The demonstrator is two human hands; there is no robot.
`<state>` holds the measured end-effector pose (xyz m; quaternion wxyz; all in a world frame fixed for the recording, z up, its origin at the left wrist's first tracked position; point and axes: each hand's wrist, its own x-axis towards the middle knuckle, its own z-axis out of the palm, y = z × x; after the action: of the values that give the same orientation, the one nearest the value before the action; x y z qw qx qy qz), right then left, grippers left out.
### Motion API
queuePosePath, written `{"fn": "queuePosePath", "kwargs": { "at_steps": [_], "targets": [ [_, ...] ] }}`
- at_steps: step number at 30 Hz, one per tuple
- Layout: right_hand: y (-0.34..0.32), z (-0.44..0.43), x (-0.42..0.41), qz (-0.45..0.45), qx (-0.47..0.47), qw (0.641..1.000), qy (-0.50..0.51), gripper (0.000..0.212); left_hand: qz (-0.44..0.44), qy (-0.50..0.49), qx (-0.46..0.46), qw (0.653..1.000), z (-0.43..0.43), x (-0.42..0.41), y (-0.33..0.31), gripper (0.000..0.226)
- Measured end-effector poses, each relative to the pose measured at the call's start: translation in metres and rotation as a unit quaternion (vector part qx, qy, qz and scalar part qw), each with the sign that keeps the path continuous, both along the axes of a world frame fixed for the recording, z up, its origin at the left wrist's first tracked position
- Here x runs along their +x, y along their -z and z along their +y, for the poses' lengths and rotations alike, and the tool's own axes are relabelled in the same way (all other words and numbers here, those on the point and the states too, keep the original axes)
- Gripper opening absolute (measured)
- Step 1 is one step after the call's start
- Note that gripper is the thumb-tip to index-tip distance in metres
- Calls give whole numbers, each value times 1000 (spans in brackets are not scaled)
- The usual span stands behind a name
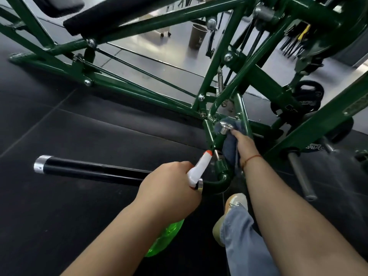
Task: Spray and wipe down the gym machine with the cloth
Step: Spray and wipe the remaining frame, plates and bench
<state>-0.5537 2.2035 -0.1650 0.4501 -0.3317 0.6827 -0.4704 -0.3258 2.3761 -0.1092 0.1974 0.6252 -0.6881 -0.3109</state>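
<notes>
A dark green gym machine (139, 90) of steel tubes fills the upper half of the head view, with a black handle bar (89, 169) sticking out to the left. My left hand (169, 186) grips a spray bottle (199, 168) with a white head, orange nozzle tip and green body, its nozzle pointing up toward the frame. My right hand (246, 145) holds a grey-blue cloth (229, 144) pressed against a low green bar beside a chrome knob (226, 127). Part of the cloth is hidden behind the frame.
Black rubber mat (59, 126) covers the floor to the left. Black weight plates (306, 98) and chrome pegs (300, 176) sit at the right. A brown paper cup (197, 36) stands on the grey floor beyond. My foot and jeans leg (237, 226) are below.
</notes>
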Motion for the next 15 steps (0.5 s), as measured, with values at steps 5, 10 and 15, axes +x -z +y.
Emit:
{"fn": "queuePosePath", "kwargs": {
  "at_steps": [5,10,15],
  "targets": [
    [12,-4,0,54,21,997,-53,34,0,-5,-7,1000,-1,-1,5,11],
    [1,11,-18,163,41,983,-80,14,-14,5,-24,1000,-3,-1,9,25],
    [-11,-1,-25,230,62,963,-123,21,-17,-7,-24,1000,-1,-2,7,12]
  ]
}}
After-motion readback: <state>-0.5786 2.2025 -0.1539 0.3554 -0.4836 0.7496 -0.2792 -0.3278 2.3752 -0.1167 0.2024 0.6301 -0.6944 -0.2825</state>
